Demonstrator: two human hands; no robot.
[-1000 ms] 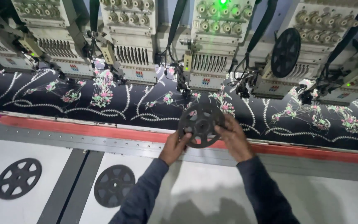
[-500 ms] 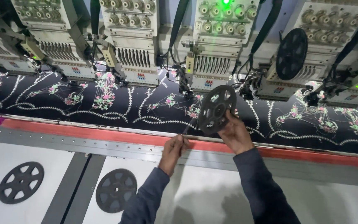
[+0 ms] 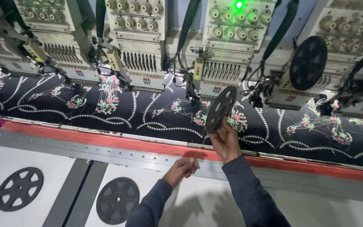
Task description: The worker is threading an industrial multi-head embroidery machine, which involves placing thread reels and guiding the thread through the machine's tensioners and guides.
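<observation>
We are looking down on a long embroidery machine, and our right hand (image 3: 225,143) is lifting a dark spoked reel (image 3: 221,109) up toward the row of stitching heads — the grip is pinched on the reel's near rim, holding it edge-on and tilted, so the flat face is turning toward the head (image 3: 227,54) with the green lamp (image 3: 238,4). The reel is hovering over the black fabric (image 3: 156,113), between that head and the red rail (image 3: 106,141), touching nothing but our fingers.

Our left hand (image 3: 182,168) is hanging lower and nearer, over the grey rail, with its fingers pressed together on a thin pale strand (image 3: 199,147) that is running up toward the reel — it looks as if we are keeping that strand taut and out of the stitching.

Further right, a matching reel (image 3: 308,62) is sitting mounted upright on the side of the next head, which suggests where such reels belong. Two more reels are lying flat on the white tabletop — one near the middle (image 3: 117,200), one to the left (image 3: 19,188).

As for labels, small red-and-blue marks (image 3: 146,80) are showing on the pale face of each head just below the needle rows, and a little square tag (image 3: 208,30) is sitting at the upper left of the lit head.
</observation>
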